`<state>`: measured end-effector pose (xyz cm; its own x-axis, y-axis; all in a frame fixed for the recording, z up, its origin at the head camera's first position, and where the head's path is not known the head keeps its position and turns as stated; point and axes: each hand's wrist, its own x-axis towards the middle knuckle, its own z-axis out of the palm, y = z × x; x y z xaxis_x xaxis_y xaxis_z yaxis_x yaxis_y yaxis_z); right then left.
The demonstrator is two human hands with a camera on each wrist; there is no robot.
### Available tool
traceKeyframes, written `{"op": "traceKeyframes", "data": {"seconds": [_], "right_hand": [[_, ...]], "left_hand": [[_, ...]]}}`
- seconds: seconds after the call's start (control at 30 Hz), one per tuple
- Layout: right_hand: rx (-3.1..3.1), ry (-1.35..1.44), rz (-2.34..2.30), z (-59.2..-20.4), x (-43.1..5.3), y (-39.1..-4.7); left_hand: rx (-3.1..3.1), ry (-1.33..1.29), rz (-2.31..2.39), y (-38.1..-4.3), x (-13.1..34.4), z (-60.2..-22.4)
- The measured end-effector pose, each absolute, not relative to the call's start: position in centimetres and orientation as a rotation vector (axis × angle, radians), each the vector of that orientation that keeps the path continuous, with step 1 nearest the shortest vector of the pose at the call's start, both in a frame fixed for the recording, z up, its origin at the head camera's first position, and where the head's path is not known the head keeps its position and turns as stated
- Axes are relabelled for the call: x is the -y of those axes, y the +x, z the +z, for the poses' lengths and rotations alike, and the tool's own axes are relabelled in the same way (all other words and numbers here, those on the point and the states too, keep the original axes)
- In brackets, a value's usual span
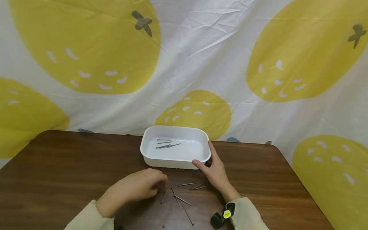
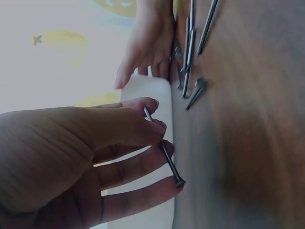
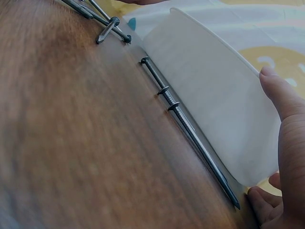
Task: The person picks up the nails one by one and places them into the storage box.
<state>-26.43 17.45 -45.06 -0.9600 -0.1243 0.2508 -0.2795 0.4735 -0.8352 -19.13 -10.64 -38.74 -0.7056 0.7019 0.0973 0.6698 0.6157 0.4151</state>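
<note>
My left hand (image 1: 138, 185) is just in front of the white plastic tray, above the table. In the left wrist view it pinches a steel nail (image 2: 170, 164) between thumb and fingers, the flat head by the little finger. With the right hand (image 1: 216, 172) I grip the right end of the white tray (image 1: 172, 163), thumb on the front rim and fingers around the end. Several nails (image 1: 164, 146) lie in the tray's left half. More loose nails (image 1: 182, 200) are scattered on the table before it, some crossing each other.
The dark wooden table (image 1: 83, 159) reaches back to a hanging cloth (image 1: 184, 73) with yellow fruit prints. A black strap with a yellow-faced device (image 1: 227, 214) is on the right wrist.
</note>
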Motion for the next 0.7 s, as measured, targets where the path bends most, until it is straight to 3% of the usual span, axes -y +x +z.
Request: {"op": "traceKeyframes", "data": {"seconds": [0.7], "right_hand": [[2.533,0.357,1.522,-45.0,-17.3,-26.3]], "left_hand": [[-2.818,1.461,0.576,-24.7,10.8,-34.6]]}}
